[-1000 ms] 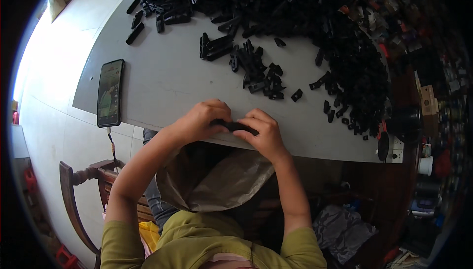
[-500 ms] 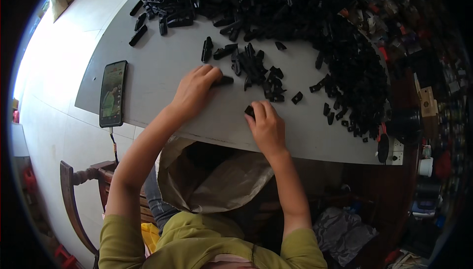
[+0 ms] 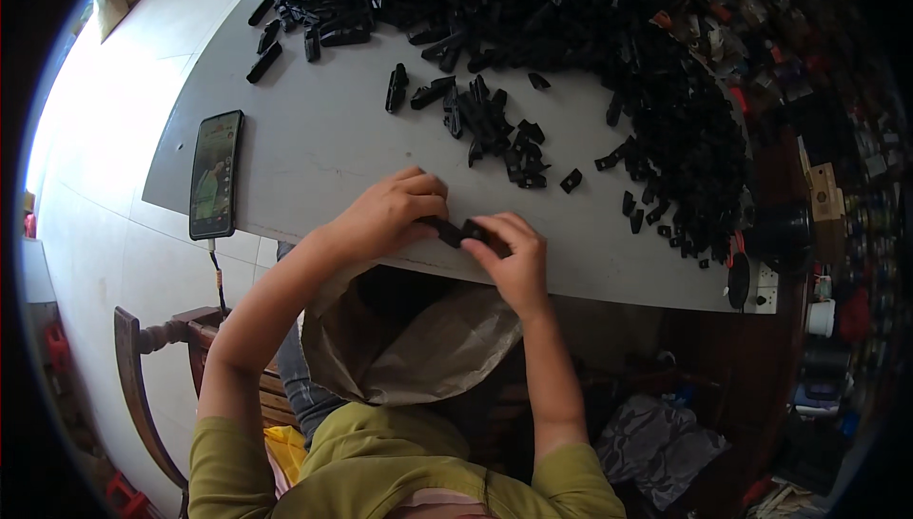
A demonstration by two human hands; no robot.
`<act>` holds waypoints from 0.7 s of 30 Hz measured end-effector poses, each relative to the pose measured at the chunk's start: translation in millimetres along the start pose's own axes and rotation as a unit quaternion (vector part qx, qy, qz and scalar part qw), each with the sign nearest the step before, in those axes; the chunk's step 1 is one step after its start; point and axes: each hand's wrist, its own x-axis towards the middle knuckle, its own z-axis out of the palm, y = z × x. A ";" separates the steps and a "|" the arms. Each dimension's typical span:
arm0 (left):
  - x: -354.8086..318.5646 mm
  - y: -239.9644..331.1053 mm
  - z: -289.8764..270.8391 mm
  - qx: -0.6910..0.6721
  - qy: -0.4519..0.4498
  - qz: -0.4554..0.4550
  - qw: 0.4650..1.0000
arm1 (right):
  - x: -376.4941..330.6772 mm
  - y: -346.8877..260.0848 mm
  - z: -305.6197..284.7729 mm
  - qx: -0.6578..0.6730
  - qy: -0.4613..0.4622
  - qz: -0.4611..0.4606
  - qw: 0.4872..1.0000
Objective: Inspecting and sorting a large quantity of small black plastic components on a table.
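My left hand (image 3: 395, 210) and my right hand (image 3: 512, 258) meet at the near edge of the grey table (image 3: 314, 148). Between their fingertips they hold small black plastic parts (image 3: 461, 231), pressed end to end; I cannot tell whether they are joined. Just beyond the hands lies a small cluster of loose black parts (image 3: 495, 129). A big heap of the same black parts (image 3: 571, 15) covers the far and right side of the table. Below the hands, an open brown paper bag (image 3: 418, 348) sits in my lap.
A phone (image 3: 215, 174) with a lit screen lies on the table's left corner, a cable hanging from it. A wooden chair (image 3: 152, 367) stands at the lower left. Cluttered shelves with a dark round object (image 3: 785, 234) fill the right side.
Half a second ago my left hand reached out to the small cluster and my right hand lay flat on the table. Both hands have come back together at the near edge, holding parts.
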 end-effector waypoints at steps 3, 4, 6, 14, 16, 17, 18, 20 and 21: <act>-4.2 0.9 4.4 -0.089 -0.032 -0.067 0.993 | -2.2 3.5 3.4 -0.062 0.000 -0.062 0.996; -4.7 0.8 4.9 -0.112 -0.016 -0.093 0.989 | -0.9 3.1 2.2 -0.108 -0.001 -0.102 0.989; -9.5 -5.3 4.6 -0.126 -0.014 -0.095 0.987 | -3.0 3.4 -2.9 -0.104 -0.020 -0.084 0.991; -3.4 -5.9 8.0 -0.152 -0.017 -0.092 0.984 | 8.3 9.1 2.3 -0.089 -0.053 -0.083 0.991; 6.0 -14.9 0.8 -0.147 -0.031 -0.048 0.987 | 16.1 9.0 -14.6 -0.078 0.011 -0.073 0.994; 13.0 -20.5 -1.8 -0.146 -0.030 -0.050 0.988 | 20.2 14.2 -23.8 -0.157 0.062 -0.083 0.982; 23.7 -28.7 -2.3 -0.051 0.043 -0.082 0.994 | 24.6 22.4 -30.6 -0.233 0.114 -0.092 0.961; 46.5 -42.8 0.7 0.040 0.116 -0.106 0.987 | 32.3 36.6 -38.3 -0.277 0.119 -0.102 0.948; 54.4 -49.1 0.5 0.131 0.113 -0.091 0.981 | 34.8 40.8 -38.5 -0.314 0.122 -0.114 0.935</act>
